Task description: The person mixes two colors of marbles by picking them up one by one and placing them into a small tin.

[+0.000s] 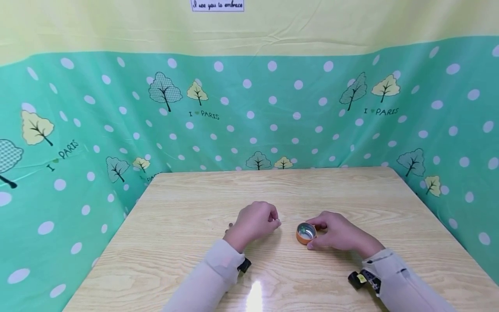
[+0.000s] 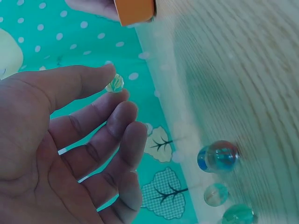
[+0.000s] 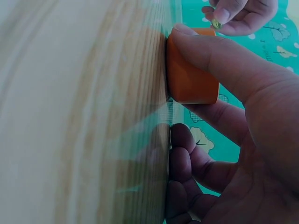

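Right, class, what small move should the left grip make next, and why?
I'd probably move the small clear glassy marble with yellow-green streaks over the round orange cup with a silvery inside. The left grip pinches the marble to one side of the cup, while the right grip holds the cup with its open top facing up.

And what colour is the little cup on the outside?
The cup is orange outside, clearest in the right wrist view.

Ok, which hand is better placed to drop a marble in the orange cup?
Probably the left hand: it already pinches a marble a little to the cup's left. The right hand is busy gripping the cup.
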`<state>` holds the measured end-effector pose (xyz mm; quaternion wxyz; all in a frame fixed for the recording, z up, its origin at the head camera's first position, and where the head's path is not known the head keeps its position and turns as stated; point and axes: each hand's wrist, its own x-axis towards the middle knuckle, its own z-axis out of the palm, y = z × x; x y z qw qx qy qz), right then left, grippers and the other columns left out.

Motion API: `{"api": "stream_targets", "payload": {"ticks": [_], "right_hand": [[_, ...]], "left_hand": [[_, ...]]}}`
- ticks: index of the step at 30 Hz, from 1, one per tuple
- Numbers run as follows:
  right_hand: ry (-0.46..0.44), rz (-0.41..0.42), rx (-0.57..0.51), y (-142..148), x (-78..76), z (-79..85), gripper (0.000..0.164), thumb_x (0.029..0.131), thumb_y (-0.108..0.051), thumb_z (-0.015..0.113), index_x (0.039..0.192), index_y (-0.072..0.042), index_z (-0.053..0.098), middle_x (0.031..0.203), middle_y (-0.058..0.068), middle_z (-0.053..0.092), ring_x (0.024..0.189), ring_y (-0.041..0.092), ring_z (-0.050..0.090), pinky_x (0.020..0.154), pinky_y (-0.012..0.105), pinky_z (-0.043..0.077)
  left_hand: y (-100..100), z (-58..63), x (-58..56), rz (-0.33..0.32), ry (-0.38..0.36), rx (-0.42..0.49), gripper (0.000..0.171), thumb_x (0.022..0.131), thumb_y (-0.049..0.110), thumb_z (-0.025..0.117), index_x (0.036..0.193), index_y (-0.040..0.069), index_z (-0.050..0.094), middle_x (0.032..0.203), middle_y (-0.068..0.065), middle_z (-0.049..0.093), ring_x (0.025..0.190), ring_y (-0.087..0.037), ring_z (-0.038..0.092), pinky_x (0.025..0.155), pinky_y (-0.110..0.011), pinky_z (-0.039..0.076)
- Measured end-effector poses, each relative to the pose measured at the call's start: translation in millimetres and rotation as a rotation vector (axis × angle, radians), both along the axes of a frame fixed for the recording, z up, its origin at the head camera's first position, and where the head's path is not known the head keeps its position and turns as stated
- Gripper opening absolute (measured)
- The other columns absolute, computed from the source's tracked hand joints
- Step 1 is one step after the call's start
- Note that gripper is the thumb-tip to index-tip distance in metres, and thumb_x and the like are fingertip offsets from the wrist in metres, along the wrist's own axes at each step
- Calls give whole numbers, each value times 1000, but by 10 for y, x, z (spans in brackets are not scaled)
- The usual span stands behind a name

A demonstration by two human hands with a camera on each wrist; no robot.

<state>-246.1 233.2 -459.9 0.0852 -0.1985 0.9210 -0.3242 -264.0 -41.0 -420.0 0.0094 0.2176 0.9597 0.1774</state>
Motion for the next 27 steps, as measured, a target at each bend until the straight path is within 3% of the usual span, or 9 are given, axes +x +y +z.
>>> {"api": "stream_targets", "payload": {"ticks": [12,19,27], "right_hand": [[-9,7,0,-8,-10,13,59,73,-44,93,124,-22,75,103,-7,68,95,14,59,86,34,49],[-30,4,-8,-9,-6,16,58,73,-43,93,124,-23,75,105,-7,69,98,13,61,91,43,51],[-32,19,-15,3,1,43,57,76,-45,91,126,-24,75,106,-10,71,98,14,60,87,38,49]], "left_hand": [[137,38,21,-50,26,16,15,92,36,77,85,23,74,79,12,64,69,-7,56,60,-26,46],[259,68,55,-74,61,-12,15,91,38,78,91,24,77,93,7,66,80,-7,57,69,-26,49],[377,55,60,-109,69,28,12,92,36,78,96,25,78,98,7,68,87,-7,60,76,-25,51]]}}
